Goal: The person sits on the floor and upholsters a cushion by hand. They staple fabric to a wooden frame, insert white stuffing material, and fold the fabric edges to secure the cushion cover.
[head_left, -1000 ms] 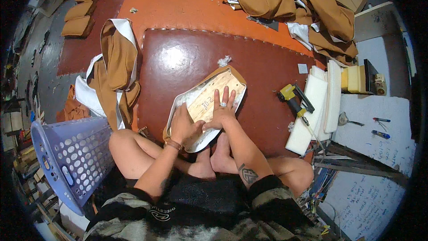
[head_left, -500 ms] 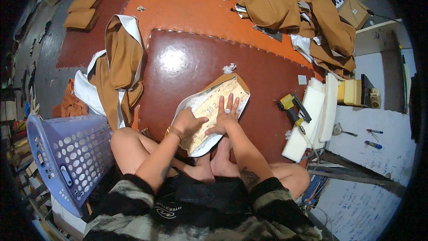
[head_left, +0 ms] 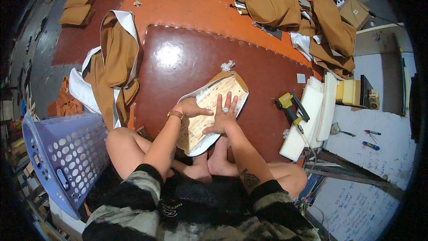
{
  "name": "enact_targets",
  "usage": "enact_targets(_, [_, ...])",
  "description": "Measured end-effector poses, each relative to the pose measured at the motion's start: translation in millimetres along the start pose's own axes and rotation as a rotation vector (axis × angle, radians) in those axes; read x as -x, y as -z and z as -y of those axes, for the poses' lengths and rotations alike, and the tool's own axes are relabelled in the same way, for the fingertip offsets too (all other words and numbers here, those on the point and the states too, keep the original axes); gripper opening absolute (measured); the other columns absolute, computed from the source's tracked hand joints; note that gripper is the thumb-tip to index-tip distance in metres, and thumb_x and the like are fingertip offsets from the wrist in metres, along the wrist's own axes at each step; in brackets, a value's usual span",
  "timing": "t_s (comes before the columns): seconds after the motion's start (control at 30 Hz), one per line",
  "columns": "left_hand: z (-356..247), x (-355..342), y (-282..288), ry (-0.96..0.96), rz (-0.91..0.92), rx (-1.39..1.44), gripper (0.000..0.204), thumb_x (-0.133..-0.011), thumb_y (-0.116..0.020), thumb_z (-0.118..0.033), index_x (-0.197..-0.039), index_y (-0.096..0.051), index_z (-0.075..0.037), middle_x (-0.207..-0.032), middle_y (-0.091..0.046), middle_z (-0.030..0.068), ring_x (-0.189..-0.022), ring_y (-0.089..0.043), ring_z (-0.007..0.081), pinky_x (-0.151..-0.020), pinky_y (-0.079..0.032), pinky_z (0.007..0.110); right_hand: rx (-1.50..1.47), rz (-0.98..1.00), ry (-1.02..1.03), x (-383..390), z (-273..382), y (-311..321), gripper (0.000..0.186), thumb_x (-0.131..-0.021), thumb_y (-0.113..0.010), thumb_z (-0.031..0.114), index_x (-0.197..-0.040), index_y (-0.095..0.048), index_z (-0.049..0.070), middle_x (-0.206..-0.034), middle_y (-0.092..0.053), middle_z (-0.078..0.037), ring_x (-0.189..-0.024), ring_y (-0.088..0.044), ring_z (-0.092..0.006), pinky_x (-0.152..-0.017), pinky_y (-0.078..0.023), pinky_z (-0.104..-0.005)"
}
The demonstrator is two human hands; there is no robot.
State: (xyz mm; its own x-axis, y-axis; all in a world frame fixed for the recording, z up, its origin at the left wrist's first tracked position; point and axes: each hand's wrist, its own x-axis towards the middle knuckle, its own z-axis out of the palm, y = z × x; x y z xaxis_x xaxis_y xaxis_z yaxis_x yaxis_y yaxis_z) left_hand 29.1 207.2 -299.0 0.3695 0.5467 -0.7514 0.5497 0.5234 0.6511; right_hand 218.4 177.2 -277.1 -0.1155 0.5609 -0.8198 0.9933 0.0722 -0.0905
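A pale wooden panel (head_left: 196,131) lies in a tan cushion cover (head_left: 238,79) with white lining, in front of my crossed legs. Across the panel's right part my right hand (head_left: 226,118) rests flat, fingers spread, a ring on one. At the left edge, my left hand (head_left: 189,108) has its thumb stretched over the wood. Its other fingers bend round the cover's rim and are partly hidden. Dark marks on the wood are partly covered by my hands. To the right, a yellow and black air stapler (head_left: 292,110) lies on the mat, its hose attached.
A purple perforated basket (head_left: 73,156) stands at my left. Tan covers (head_left: 118,58) lie beyond it, with more tan covers (head_left: 276,9) piled at far right. Finished-looking tan cushions (head_left: 76,14) line the far left. White foam strips (head_left: 305,122) lie right of the stapler.
My left hand has slid up slightly, its thumb now reaching further across the panel. The right hand stays spread on the wood. The whole view has shifted a little.
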Motion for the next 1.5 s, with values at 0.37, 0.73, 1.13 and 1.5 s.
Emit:
enact_targets(0.37, [18.0, -0.8, -60.8, -0.377, -0.88, -0.367, 0.077, -0.069, -0.096, -0.041, -0.128, -0.071, 0.002, -0.124, -0.074, 0.0233, -0.114, -0.072, 0.0335, -0.101, -0.055, 0.04, 0.05, -0.054, 0.032, -4.0, -1.2, -4.5, 0.171, -0.055, -0.094, 0.07, -0.167, 0.018, 0.005, -0.166, 0.032, -0.035, -0.15, 0.033, -0.0589, -0.123, -0.012, -0.0747])
enact_targets(0.73, [17.0, -4.2, -34.5, -0.205, -0.415, -0.088, 0.081, -0.079, -0.09, -0.047, -0.139, -0.063, 0.001, -0.127, -0.073, 0.022, -0.117, -0.071, 0.0341, -0.103, -0.053, 0.043, -0.045, -0.048, 0.017, -0.5, -8.1, -4.7, 0.172, -0.053, -0.097, 0.065, -0.167, 0.02, 0.011, -0.167, 0.033, -0.03, -0.151, 0.034, -0.0549, -0.124, -0.011, -0.0731])
enact_targets(1.13, [49.9, 40.9, -10.8, 0.155, -0.046, -0.035, 0.082, -0.067, -0.098, -0.049, -0.124, -0.074, 0.004, -0.119, -0.077, 0.0176, -0.107, -0.074, 0.0245, -0.097, -0.057, 0.035, -0.071, -0.101, 0.068, 1.3, -5.0, -9.6, 0.174, -0.052, -0.097, 0.065, -0.167, 0.021, 0.01, -0.167, 0.033, -0.031, -0.152, 0.033, -0.0549, -0.124, -0.009, -0.0735])
enact_targets(1.5, [66.3, 16.7, -64.9, -0.049, -0.687, 0.412, 0.043, -0.092, -0.083, -0.038, -0.087, -0.071, 0.003, -0.08, -0.074, 0.0114, -0.068, -0.066, 0.02, -0.067, -0.053, 0.036, -1.66, -0.857, 0.21, 42.2, 10.0, -19.5, 0.058, -0.106, -0.064, 0.033, -0.15, -0.052, -0.002, -0.159, -0.047, -0.027, -0.148, -0.046, -0.036, -0.121, -0.037, -0.043])
